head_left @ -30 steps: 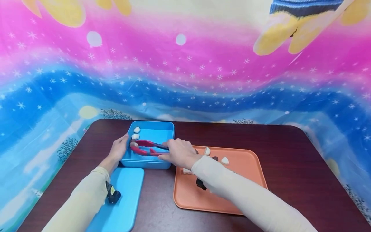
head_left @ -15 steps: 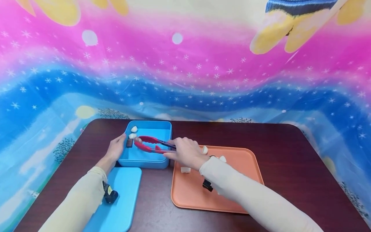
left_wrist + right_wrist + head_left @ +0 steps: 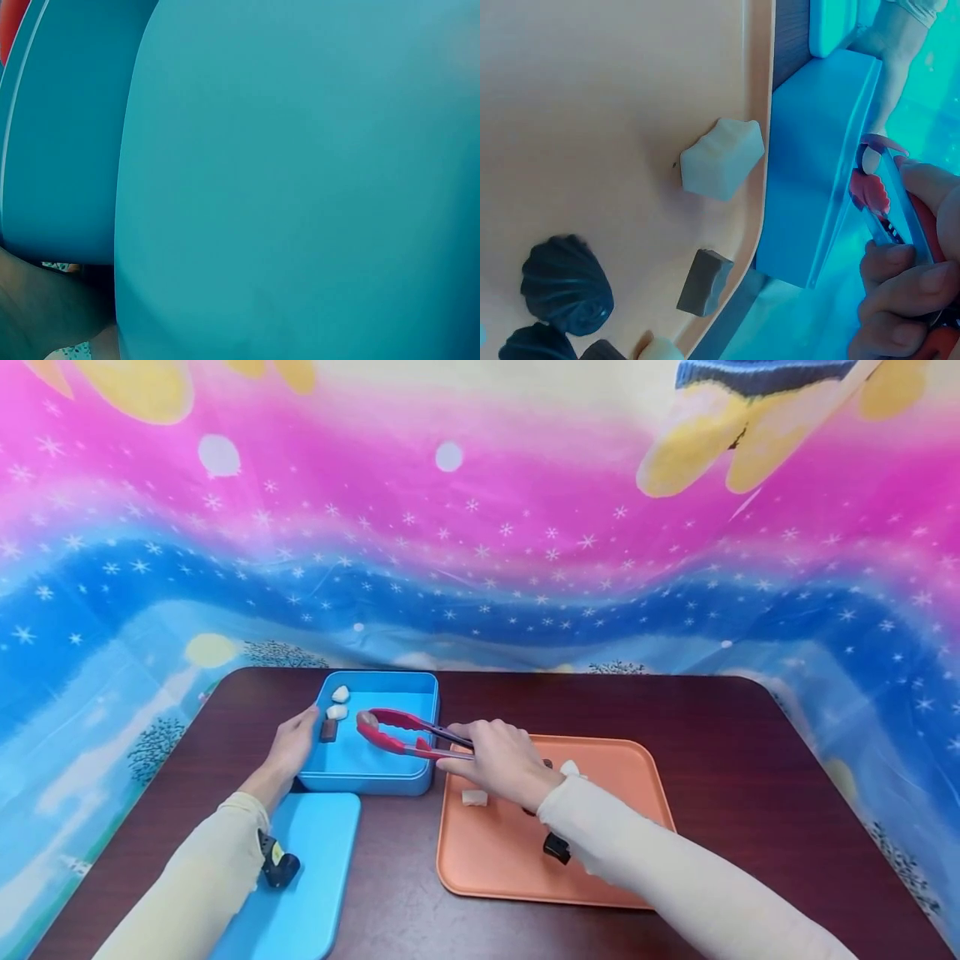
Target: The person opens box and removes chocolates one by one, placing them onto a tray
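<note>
My right hand (image 3: 502,762) grips red-tipped tongs (image 3: 390,743) over a light-blue box (image 3: 367,783). The tong arms stand apart, and I see nothing between them. In the box's left side lie two white chocolates (image 3: 337,712) and a brown chocolate (image 3: 328,731) in a row. My left hand (image 3: 291,747) rests against the box's left wall, its fingers stretched along it. Beneath the right forearm is an orange tray (image 3: 510,868). The right wrist view shows a white chocolate (image 3: 724,160), a brown block (image 3: 705,283) and dark shell-shaped chocolates (image 3: 568,285) on it.
A flat light-blue lid (image 3: 318,852) lies in front of the box, under my left forearm. The dark wooden table (image 3: 397,877) shows between lid and tray. A patterned cloth (image 3: 480,568) hangs behind the table. My right arm hides part of the tray.
The brown chocolate that was at the tong tips now lies in the box below the white ones. The tongs have drawn back to the right, and my left hand stays at the box.
</note>
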Demonstrator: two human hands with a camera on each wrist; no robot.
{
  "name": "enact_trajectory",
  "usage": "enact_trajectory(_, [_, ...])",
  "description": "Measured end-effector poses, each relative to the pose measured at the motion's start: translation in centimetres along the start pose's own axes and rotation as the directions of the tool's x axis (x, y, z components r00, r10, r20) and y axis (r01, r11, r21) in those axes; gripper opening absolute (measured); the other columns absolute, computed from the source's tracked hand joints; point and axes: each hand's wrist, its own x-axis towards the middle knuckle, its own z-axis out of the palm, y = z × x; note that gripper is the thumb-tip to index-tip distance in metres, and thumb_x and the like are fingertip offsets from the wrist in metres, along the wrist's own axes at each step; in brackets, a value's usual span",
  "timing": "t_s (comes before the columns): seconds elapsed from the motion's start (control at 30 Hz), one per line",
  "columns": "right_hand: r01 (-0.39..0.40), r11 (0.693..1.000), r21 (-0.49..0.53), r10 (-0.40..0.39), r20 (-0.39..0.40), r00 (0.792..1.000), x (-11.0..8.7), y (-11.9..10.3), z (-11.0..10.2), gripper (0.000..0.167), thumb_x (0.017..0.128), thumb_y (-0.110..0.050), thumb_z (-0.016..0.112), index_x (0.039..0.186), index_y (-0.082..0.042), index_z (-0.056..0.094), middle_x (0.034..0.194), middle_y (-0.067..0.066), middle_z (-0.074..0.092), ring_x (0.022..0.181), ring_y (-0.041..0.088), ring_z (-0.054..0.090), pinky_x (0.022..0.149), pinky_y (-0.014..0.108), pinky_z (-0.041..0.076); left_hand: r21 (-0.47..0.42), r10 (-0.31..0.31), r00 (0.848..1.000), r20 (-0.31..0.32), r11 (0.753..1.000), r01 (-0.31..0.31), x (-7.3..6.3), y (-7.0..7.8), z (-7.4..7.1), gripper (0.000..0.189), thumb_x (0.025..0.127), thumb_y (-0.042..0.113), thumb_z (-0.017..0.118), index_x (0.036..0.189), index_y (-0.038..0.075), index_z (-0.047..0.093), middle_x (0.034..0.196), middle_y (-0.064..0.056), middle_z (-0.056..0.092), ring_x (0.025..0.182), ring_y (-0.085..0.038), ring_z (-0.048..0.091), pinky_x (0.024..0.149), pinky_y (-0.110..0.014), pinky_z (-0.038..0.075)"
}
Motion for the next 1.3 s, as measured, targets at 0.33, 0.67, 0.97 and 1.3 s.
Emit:
enact_trajectory(0.33, [-0.026, 1.0, 0.012, 0.026, -0.003, 1.0, -1.1, 0.7, -0.7, 0.06, 0.09, -0.047, 0.075, 0.141, -0.019, 0.062, 0.053, -0.003, 0.049, 0.042, 0.012, 0.038, 0.039, 0.023, 0.027, -0.001, 0.008, 1.0, 0.0, 1.0, -0.008, 0.3, -0.2, -0.2, 0.067, 0.108, 0.056, 0.017, 0.163, 0.02, 0.007, 0.171, -0.013, 0.01, 0.159, -0.04, 0.007, 0.126, -0.065, 0.014])
enact_trajectory(0.67, [-0.043, 0.999, -0.005, 0.043, -0.024, 0.999, -2.7, 1.5, -1.6, 0.061, 0.088, -0.048, 0.076, 0.141, -0.021, 0.062, 0.062, -0.006, 0.058, 0.043, 0.012, 0.044, 0.04, 0.024, 0.032, 0.007, 0.017, 1.0, 0.019, 1.0, -0.017, 0.2, -0.3, -0.2, 0.067, 0.108, 0.056, 0.016, 0.163, 0.02, 0.005, 0.172, -0.012, 0.007, 0.159, -0.039, 0.005, 0.126, -0.064, 0.013])
enact_trajectory(0.97, [-0.06, 0.998, 0.009, 0.061, -0.026, 0.998, -4.2, 2.5, -2.1, 0.056, 0.088, -0.046, 0.077, 0.139, -0.028, 0.064, 0.061, -0.005, 0.055, 0.041, 0.011, 0.048, 0.04, 0.025, 0.036, 0.023, 0.035, 0.999, 0.017, 0.999, -0.036, 0.2, -0.3, -0.2, 0.069, 0.108, 0.057, 0.016, 0.163, 0.018, 0.007, 0.172, -0.013, 0.008, 0.159, -0.04, 0.006, 0.126, -0.065, 0.013])
enact_trajectory(1.3, [-0.06, 0.998, -0.036, 0.058, -0.057, 0.997, -5.8, 3.3, -2.2, 0.059, 0.087, -0.049, 0.077, 0.14, -0.03, 0.062, 0.05, -0.009, 0.049, 0.04, 0.009, 0.041, 0.04, 0.023, 0.025, 0.016, 0.037, 0.999, 0.02, 0.999, -0.037, -0.1, -0.2, -0.1, 0.065, 0.109, 0.053, 0.015, 0.163, 0.019, 0.006, 0.172, -0.013, 0.007, 0.159, -0.04, 0.004, 0.126, -0.065, 0.01])
